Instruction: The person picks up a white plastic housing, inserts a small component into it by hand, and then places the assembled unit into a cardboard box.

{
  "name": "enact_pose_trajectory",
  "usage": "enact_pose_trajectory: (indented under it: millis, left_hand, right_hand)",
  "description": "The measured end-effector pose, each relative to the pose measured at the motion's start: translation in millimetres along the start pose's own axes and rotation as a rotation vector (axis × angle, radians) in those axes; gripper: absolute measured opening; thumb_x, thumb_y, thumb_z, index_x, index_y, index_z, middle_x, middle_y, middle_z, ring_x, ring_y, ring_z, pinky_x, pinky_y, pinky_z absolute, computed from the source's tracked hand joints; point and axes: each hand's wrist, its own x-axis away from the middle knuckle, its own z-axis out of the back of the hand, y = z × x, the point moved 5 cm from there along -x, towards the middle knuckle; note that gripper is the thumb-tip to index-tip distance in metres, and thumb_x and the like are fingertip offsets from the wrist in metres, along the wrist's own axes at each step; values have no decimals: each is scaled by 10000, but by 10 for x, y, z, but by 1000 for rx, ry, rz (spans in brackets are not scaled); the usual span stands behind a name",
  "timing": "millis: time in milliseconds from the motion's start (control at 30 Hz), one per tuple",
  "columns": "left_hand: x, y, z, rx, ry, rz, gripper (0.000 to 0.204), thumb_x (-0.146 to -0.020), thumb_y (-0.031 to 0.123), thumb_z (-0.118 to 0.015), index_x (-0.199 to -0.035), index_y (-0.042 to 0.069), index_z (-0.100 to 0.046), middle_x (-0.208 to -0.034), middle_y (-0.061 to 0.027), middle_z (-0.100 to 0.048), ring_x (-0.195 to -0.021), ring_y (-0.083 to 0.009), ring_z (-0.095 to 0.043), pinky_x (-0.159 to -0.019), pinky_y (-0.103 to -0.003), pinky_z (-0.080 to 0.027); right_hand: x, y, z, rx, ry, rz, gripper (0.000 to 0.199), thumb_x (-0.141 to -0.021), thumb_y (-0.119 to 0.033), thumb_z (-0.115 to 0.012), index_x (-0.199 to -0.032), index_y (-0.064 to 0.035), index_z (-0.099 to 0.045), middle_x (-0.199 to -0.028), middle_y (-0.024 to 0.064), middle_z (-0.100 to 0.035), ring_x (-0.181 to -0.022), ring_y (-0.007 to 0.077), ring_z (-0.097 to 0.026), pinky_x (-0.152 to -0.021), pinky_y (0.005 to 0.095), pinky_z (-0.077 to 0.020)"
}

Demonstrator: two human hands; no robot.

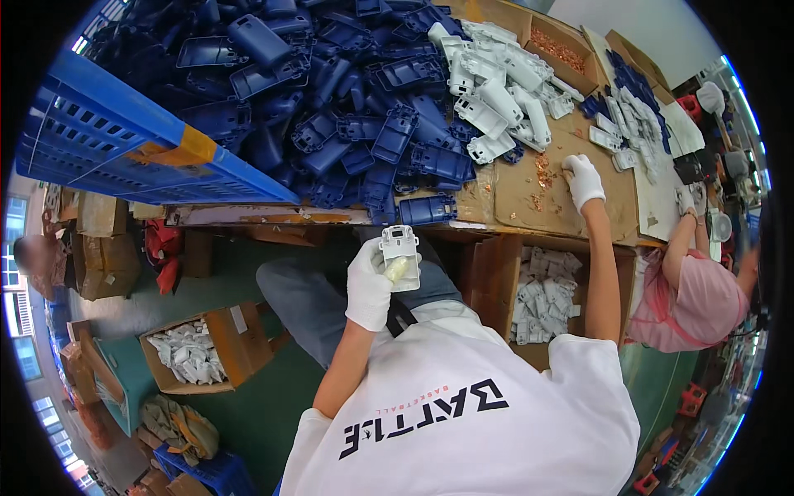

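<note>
Left hand (368,287) has the white casing (400,245) pinched upright, just off the near edge of the bench (331,217), so a slack grip could send it straight down! Right hand (585,182) curls beside the copper bits (542,177); can't tell whether it's pinching any. One careless sweep might scatter them, or nudge that edge-hugging blue casing (427,210) off.

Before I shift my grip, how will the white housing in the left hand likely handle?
The white housing is probably light, being a shallow, thin-walled shell. It seems stiff: no bending shows where the left hand grips it.
</note>
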Motion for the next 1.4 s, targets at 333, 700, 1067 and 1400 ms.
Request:
enact_pose_trajectory:
  millis: [333, 700, 1067, 1400]
  left_hand:
    - [46, 8, -54, 14, -46, 28, 331, -873, 35, -578, -1193, -36, -529, -1052, -141, -657, -912, -203, -668, -802, -318, -553]
    - [58, 16, -44, 54, -59, 42, 324, -883, 42, -559, -1199, -25, -535, -1025, -138, -666, -896, -195, -666, -788, -308, -550]
    - [138, 69, 37, -177, 157, -67, 335, -855, -75, -547, -1187, -39, -520, -1102, -133, -630, -1022, -184, -629, -876, -290, -507]
    - [208, 77, 177, -402, 309, -172, 300, -860, -4, -598, -1158, -24, -560, -1069, -122, -644, -997, -186, -632, -861, -305, -497]
  right_hand:
    - [104, -171, -14, 215, 13, -77, 186, -798, 11, -558, -956, -89, -557, -976, 158, -591, -922, 392, -595, -787, 465, -489]
    - [89, 38, -77, 67, 42, -148, 191, -792, -41, -607, -974, -98, -606, -1029, 160, -619, -949, 367, -604, -830, 445, -484]
    - [947, -3021, 311, -799, 149, 476, 272, -681, 60, -634, -922, -64, -620, -842, 108, -620, -773, 298, -625, -699, 354, -512]
    - [1082, -3348, -112, -690, 164, 512, 224, -725, 41, -631, -914, -63, -572, -907, 111, -579, -829, 306, -581, -709, 367, -488]
